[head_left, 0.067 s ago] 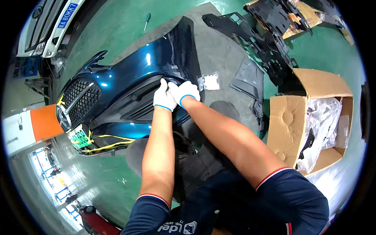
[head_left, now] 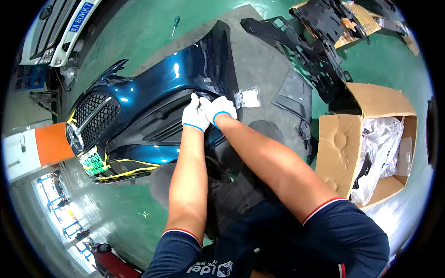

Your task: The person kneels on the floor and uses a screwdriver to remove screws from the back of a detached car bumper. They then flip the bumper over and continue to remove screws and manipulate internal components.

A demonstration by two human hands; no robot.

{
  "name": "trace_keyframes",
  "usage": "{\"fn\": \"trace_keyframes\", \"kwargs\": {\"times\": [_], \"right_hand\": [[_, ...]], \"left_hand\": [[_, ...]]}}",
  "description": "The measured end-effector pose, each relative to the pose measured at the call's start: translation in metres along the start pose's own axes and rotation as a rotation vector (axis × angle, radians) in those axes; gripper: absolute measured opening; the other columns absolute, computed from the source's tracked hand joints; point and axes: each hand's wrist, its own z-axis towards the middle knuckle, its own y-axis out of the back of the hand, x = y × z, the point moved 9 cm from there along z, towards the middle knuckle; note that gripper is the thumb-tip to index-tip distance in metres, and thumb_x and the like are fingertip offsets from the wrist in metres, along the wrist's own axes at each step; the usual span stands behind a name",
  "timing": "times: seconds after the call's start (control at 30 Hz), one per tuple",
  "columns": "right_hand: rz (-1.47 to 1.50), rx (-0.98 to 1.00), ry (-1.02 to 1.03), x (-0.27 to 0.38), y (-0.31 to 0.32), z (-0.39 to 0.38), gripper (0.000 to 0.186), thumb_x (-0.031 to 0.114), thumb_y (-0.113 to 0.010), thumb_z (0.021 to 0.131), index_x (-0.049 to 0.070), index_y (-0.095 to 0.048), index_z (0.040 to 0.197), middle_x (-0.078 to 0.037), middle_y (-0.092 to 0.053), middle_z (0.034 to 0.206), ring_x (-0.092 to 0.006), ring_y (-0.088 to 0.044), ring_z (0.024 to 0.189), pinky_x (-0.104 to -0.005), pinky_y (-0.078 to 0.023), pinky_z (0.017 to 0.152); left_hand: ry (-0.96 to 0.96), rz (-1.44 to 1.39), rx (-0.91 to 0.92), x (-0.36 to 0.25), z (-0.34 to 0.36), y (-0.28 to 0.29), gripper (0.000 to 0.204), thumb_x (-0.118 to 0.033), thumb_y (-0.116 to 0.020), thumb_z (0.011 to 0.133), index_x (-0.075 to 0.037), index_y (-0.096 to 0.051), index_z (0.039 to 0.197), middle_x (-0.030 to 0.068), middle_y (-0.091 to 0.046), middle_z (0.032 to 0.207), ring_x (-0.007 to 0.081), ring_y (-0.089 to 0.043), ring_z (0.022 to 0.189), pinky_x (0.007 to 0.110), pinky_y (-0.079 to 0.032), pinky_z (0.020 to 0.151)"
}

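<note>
A glossy dark blue front car bumper (head_left: 155, 76) lies on the grey mat, its honeycomb grille at the left end. Into its side opening is set a black trim piece (head_left: 167, 113) with slats. At the right end of this trim, my left hand (head_left: 193, 114) in a white glove is closed, thumb pointing forward. Pressed close beside it, my right hand (head_left: 219, 109), gloved alike, is closed with curled fingers against the bumper's edge. The gloves hide whatever lies between the fingers. Just right of my hands is a clear bag (head_left: 250, 97) of small white parts.
A grey-black panel (head_left: 294, 95) rests on the mat's right side, near long black plastic frames (head_left: 320, 60). An opened cardboard box (head_left: 340, 153) with plastic-wrapped parts stands at right. A green-handled screwdriver (head_left: 176, 22) lies beyond the bumper. A white vehicle (head_left: 58, 34) is at far left.
</note>
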Motion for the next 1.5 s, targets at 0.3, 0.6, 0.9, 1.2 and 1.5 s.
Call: {"fn": "trace_keyframes", "kwargs": {"times": [0.3, 0.6, 0.9, 1.2, 1.5], "right_hand": [[-0.047, -0.020, 0.034, 0.008, -0.013, 0.023, 0.071, 0.070, -0.071, 0.084, 0.008, -0.080, 0.119, -0.016, -0.075, 0.130, -0.0332, -0.073, 0.120, -0.0447, -0.058, 0.100], [-0.236, 0.035, 0.137, 0.008, -0.021, 0.036, 0.073, 0.069, -0.053, 0.095, 0.004, -0.078, 0.119, -0.024, -0.073, 0.128, -0.0409, -0.070, 0.122, -0.0483, -0.055, 0.103], [-0.251, 0.023, 0.208, 0.010, -0.010, 0.034, 0.085, 0.078, -0.055, 0.091, 0.000, -0.078, 0.118, -0.026, -0.072, 0.127, -0.0438, -0.069, 0.121, -0.0489, -0.056, 0.101], [0.022, -0.084, 0.373, -0.077, -0.021, 0.036, 0.080, 0.066, -0.074, 0.086, 0.000, -0.068, 0.131, -0.027, -0.068, 0.132, -0.0418, -0.065, 0.125, -0.0476, -0.051, 0.107], [-0.020, -0.032, 0.257, -0.074, -0.022, 0.036, 0.092, 0.075, -0.068, 0.086, -0.003, -0.064, 0.135, -0.029, -0.065, 0.139, -0.0428, -0.062, 0.131, -0.0486, -0.051, 0.110]], "left_hand": [[-0.123, 0.050, -0.204, 0.002, 0.001, -0.011, 0.039, -0.043, -0.057, 0.111, -0.009, -0.066, 0.094, 0.0072, -0.068, 0.083, 0.0236, -0.066, 0.073, 0.040, -0.057, 0.070], [-0.345, 0.237, -0.245, 0.000, -0.007, -0.023, 0.044, -0.041, -0.051, 0.113, -0.001, -0.068, 0.104, 0.0122, -0.071, 0.093, 0.0271, -0.068, 0.085, 0.046, -0.057, 0.077], [-0.166, -0.007, -0.187, 0.008, -0.010, -0.026, 0.034, -0.036, -0.057, 0.111, -0.005, -0.065, 0.123, 0.0123, -0.070, 0.114, 0.0298, -0.065, 0.106, 0.046, -0.052, 0.102], [-0.079, 0.028, -0.005, 0.005, -0.033, -0.039, 0.069, -0.053, -0.066, 0.101, -0.003, -0.054, 0.147, 0.0137, -0.062, 0.150, 0.0325, -0.056, 0.139, 0.048, -0.039, 0.124], [-0.229, 0.016, -0.240, -0.010, -0.027, -0.023, 0.046, -0.037, -0.066, 0.106, -0.004, -0.062, 0.137, 0.0115, -0.068, 0.138, 0.0296, -0.062, 0.129, 0.044, -0.045, 0.119]]}}
